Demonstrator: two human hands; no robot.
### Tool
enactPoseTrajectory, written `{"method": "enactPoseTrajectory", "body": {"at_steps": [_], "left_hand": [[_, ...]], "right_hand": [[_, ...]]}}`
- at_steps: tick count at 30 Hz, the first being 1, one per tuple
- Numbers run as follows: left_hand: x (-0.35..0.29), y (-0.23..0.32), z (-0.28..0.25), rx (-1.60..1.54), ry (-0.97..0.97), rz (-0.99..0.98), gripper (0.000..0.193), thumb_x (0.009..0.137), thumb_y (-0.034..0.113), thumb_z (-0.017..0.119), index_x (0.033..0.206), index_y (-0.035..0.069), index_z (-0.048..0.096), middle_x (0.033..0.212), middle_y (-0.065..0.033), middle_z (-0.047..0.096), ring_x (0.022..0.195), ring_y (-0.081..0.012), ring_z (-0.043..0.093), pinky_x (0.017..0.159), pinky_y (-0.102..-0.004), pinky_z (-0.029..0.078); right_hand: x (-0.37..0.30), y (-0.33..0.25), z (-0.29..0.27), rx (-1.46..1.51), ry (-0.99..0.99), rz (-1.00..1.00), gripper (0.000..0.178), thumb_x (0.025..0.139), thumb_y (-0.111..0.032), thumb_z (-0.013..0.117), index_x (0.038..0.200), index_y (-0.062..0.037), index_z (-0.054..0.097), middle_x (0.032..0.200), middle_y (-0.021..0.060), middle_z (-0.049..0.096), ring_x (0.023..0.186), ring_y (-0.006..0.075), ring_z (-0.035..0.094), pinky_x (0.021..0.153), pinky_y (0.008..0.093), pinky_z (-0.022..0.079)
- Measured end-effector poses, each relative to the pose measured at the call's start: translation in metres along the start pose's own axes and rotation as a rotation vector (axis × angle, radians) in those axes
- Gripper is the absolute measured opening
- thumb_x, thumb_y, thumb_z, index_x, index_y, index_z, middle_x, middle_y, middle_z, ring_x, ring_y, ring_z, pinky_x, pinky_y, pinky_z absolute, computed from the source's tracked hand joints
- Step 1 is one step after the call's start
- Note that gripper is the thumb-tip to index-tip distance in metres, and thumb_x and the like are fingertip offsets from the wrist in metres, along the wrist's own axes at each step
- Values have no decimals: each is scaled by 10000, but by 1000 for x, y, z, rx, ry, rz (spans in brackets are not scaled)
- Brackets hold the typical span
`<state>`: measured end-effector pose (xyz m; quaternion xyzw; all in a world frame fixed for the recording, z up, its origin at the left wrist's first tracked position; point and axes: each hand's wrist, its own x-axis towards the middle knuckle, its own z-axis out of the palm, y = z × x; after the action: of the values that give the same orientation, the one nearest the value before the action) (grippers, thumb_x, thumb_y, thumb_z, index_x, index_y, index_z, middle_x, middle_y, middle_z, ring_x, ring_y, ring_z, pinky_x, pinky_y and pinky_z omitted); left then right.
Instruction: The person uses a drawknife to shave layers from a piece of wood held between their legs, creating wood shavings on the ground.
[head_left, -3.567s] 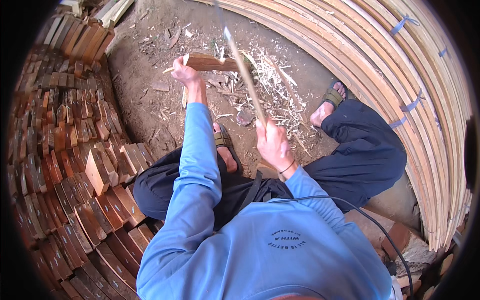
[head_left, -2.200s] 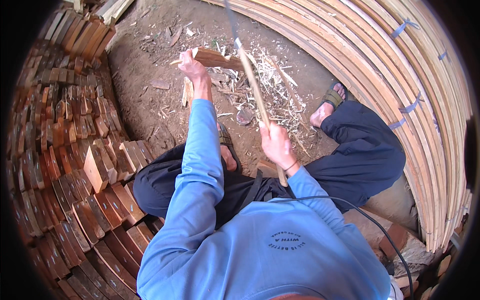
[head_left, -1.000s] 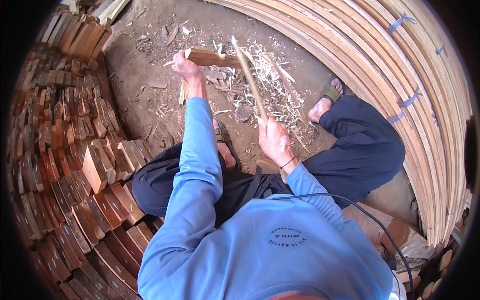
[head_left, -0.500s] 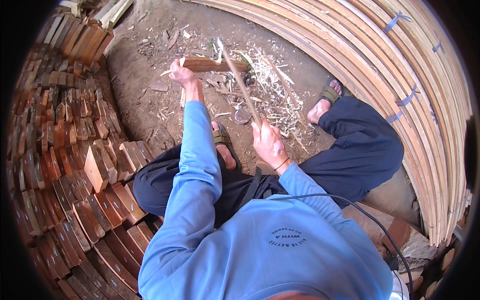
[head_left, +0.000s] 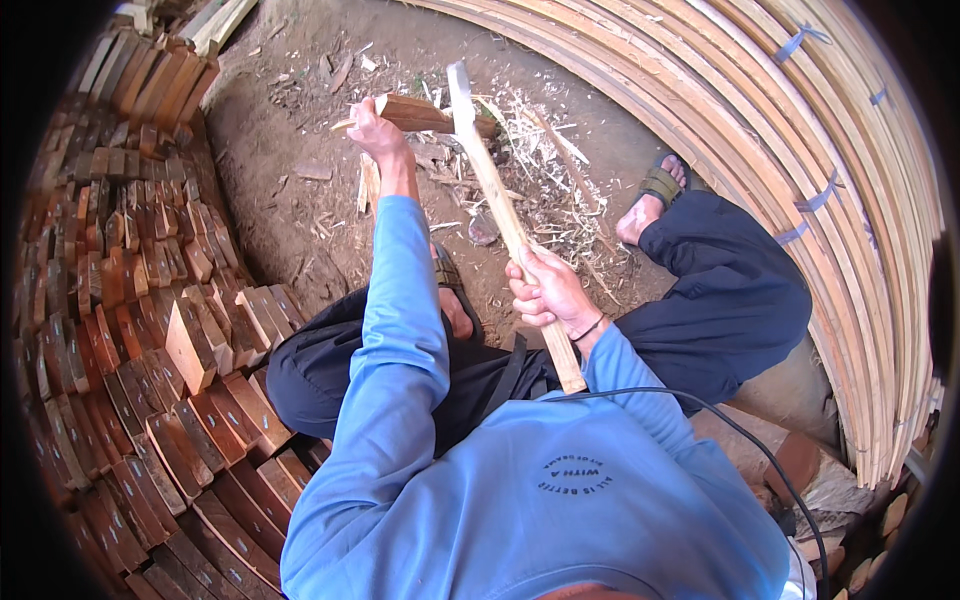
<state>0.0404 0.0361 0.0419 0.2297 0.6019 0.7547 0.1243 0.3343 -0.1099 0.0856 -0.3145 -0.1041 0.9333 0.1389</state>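
My left hand (head_left: 376,136) is closed round the near end of a short split piece of wood (head_left: 415,113), which lies slantwise low over the chip-strewn ground. In my right hand (head_left: 550,288) is a hatchet (head_left: 496,195), its fingers wrapped round the lower part of the pale wooden handle. The handle's butt points back toward my body. The hatchet's narrow light metal head stands up beside the right end of the wood piece and hides part of it. What lies under that end I cannot make out fully.
Stacked cut wood blocks (head_left: 150,330) fill the left side. Long bundled wooden strips (head_left: 790,150), tied with blue bands, curve along the right. Shavings (head_left: 560,170) litter the bare dirt ahead. A round stone (head_left: 483,230) lies between my sandalled feet. A black cable (head_left: 740,425) crosses my shirt.
The hatchet has come up closer to me, its head and handle butt now plainly in sight. My right hand has shifted slightly right and down; my left hand and the wood have barely moved.
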Motion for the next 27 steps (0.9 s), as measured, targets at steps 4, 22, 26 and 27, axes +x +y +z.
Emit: {"method": "enactPoseTrajectory", "body": {"at_steps": [4,22,26,27], "left_hand": [[1,4,-3,3,27,29,262,909,138,437,773,-35,579,796,-97,584,754,-197,553,710,-357,440],[21,-22,-37,-355,197,-221,291,923,158,439,829,-35,635,867,-125,663,723,-223,641,686,-354,511],[15,-18,-39,-333,175,-198,311,938,172,427,843,-37,637,833,-120,661,746,-209,642,707,-348,519],[17,-17,-38,-307,192,-165,308,937,167,429,846,-39,639,828,-123,660,748,-211,642,707,-349,519]], "right_hand": [[15,4,3,-1188,566,-603,428,1020,-338,471,800,13,577,571,162,546,445,324,522,469,420,451],[39,21,-23,-1459,677,-555,355,983,-244,514,792,49,573,627,264,571,597,442,595,557,489,463],[12,0,18,-1284,659,-664,330,986,-246,511,843,46,570,591,253,552,601,432,604,552,489,465],[12,-3,24,-1239,630,-695,323,987,-246,511,859,45,569,580,250,546,602,428,607,550,488,466]]}}
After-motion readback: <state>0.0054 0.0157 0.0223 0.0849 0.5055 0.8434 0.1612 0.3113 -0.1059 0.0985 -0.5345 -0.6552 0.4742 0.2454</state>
